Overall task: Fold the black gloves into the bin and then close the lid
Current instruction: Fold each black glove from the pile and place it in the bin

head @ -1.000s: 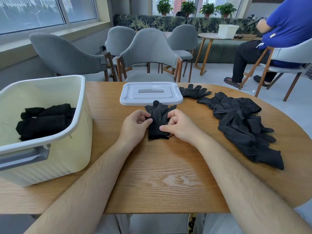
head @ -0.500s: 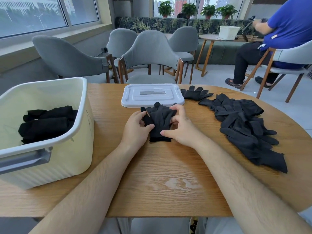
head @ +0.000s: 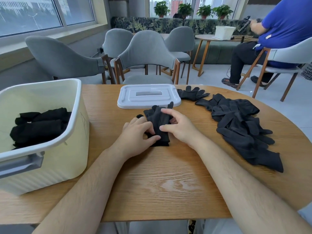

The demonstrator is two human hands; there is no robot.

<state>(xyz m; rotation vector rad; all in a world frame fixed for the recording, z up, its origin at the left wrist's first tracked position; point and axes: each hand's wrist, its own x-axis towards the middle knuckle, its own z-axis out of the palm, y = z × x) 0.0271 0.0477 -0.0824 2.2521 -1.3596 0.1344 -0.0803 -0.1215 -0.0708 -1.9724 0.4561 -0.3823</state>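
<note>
A black glove [head: 157, 119] lies in the middle of the wooden table [head: 168, 174], its fingers pointing at the white lid [head: 148, 95]. My left hand [head: 135, 137] grips its lower left edge, thumb laid across the cuff. My right hand [head: 180, 127] pinches the right edge, thumb on top and index finger raised over the glove's fingers. The cream bin [head: 74, 142] stands open at the left with several folded black gloves [head: 38, 125] inside. A loose pile of black gloves [head: 241, 127] lies to the right.
Another black glove [head: 192, 93] lies beside the lid's right end. Grey chairs [head: 146, 53] stand behind the table. At the far right a person in a blue shirt [head: 285, 26] sits near a small round table with a white basket [head: 223, 32].
My right hand has moved up the glove from its cuff toward its fingers, index finger now raised. My left hand has slid further onto the glove's lower part.
</note>
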